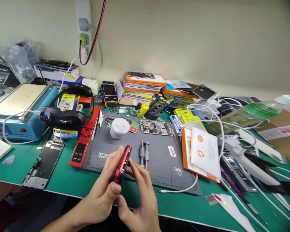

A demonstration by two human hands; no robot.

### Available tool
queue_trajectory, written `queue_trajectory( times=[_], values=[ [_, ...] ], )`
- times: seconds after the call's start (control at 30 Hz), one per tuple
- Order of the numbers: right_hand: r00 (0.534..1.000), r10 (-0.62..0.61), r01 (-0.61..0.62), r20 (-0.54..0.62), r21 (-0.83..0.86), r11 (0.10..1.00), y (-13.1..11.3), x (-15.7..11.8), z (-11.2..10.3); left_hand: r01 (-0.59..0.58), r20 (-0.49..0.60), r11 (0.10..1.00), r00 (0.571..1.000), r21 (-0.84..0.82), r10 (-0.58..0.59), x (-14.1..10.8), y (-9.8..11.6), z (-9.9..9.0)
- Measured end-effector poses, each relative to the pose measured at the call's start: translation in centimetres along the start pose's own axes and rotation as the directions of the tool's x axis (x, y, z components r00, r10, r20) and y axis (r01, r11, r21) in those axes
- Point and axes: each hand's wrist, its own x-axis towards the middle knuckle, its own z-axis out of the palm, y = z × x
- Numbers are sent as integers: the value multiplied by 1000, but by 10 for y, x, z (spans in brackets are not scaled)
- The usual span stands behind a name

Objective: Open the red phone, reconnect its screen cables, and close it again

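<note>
A red phone [122, 166] stands on edge between my hands, above the front edge of the dark grey mat [159, 167]. My left hand [103, 190] is closed on its red back, thumb at the lower end. On the other side, the fingers of my right hand [141, 193] touch the dark screen side, with the thumb near the bottom. The phone's faces are mostly hidden by the steep angle. Just beyond lie a round white tub [119, 128] and two grey screwdrivers [144, 153].
An opened phone frame [156, 127] lies at the mat's back. Left are a red tool strip [87, 132], a detached screen [44, 164], a black headset [65, 116] and a blue machine [19, 125]. White-and-orange boxes [203, 151] and cables fill the right.
</note>
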Motion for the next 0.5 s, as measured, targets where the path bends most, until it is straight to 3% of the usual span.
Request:
queue_trajectory(
  times=[0.2,0.5],
  values=[
    [1000,-4,4,11,-26,1000,-1,1,-1,-10,-49,1000,999,-19,9,-1,-5,1],
    [1000,-27,27,6,-55,998,-3,0,-3,-18,-9,998,1000,-58,18,1,-4,-1]
  ],
)
